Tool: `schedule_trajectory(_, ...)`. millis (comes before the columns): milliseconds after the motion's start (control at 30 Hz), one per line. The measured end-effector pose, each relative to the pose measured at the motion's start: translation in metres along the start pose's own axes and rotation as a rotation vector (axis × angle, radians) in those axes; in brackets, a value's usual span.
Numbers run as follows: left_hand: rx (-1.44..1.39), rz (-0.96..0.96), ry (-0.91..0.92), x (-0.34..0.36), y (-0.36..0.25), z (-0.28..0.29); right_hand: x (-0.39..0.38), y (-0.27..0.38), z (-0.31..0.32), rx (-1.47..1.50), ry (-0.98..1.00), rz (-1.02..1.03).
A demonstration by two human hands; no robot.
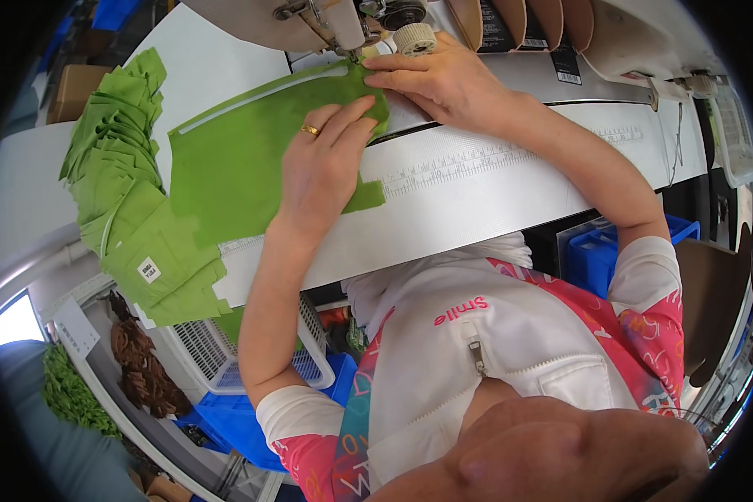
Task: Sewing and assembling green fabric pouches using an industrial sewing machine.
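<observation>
A flat green fabric piece [234,163] lies on the sewing table, with a pale strip [263,99] running along its far edge. Its far right corner sits at the needle and presser foot [355,57] of a sewing machine [263,18]. My left hand [322,171], with a ring on one finger, rests on the fabric's right part, fingers laid down over it. Beside the presser foot, my right hand [448,84] reaches in from the right, its fingers stretched out onto the fabric's corner. The thumb of my left hand is hidden.
Overlapping green fabric pieces [113,180] pile along the table's left side, one bearing a white label [149,269]. Ruler markings [464,167] cross the white tabletop. Below are a white basket [213,360], a blue bin [586,255] and a brown bundle [146,368]. Brown curved pieces [540,23] stand at the back right.
</observation>
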State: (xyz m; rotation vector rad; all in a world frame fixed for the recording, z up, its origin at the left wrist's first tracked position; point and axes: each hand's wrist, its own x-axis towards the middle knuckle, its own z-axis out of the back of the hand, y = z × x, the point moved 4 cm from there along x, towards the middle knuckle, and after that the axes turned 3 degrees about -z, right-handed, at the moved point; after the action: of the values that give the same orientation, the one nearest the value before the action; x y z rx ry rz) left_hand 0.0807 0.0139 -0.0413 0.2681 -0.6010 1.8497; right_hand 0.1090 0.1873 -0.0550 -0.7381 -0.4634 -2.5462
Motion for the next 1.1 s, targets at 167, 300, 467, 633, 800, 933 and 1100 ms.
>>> schedule_trajectory(167,0.041,-0.028,0.013,0.002,-0.004,0.001,-0.004,-0.014,0.003,0.094,-0.039,-0.132)
schedule_trajectory(300,0.055,-0.033,0.002,0.004,-0.007,0.001,-0.001,-0.011,-0.002,0.01,-0.027,-0.08)
schedule_trajectory(467,0.064,-0.031,-0.016,0.003,-0.005,0.001,0.001,-0.007,-0.002,-0.079,-0.032,-0.03)
schedule_trajectory(633,0.06,-0.033,-0.006,0.003,0.007,0.0,0.004,-0.006,-0.002,-0.124,0.017,-0.092)
schedule_trajectory(800,0.081,-0.065,-0.085,0.006,0.006,0.001,0.004,-0.005,-0.002,-0.139,0.003,-0.076)
schedule_trajectory(933,0.033,0.02,-0.131,0.006,0.009,-0.007,0.001,-0.01,-0.001,-0.004,-0.039,-0.078)
schedule_trajectory(1100,0.126,-0.078,-0.142,0.008,0.002,-0.009,0.0,-0.012,0.003,0.001,-0.064,-0.08)
